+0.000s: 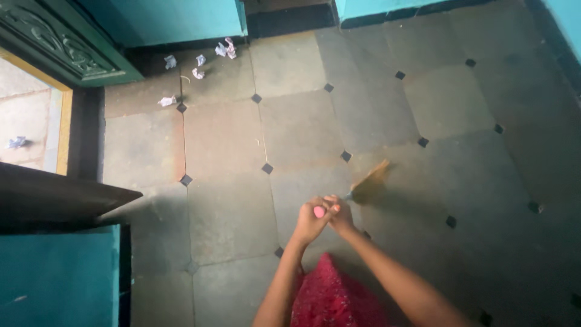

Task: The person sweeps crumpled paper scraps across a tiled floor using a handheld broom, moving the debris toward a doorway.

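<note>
— What are the hands doing, low in the middle of the frame?

— The left hand [310, 221] and the right hand [340, 215] are pressed together, both wrapped tight around the pink-tipped handle of a broom [368, 181]. The pink end pokes out between them.

— And the broom itself?

— It slants up and to the right from the hands. Its straw-coloured head is blurred, sitting just right of centre, low over the grey tiled floor [230, 200].

— What lies further out?

— Crumpled paper scraps [198, 72] are scattered in the upper left, well apart from the broom, near a teal wall [181, 18]. A carved dark green door [54, 42] stands open at the far upper left, with one more scrap beyond the threshold. A red garment [333, 297] shows at the bottom edge between the forearms.
</note>
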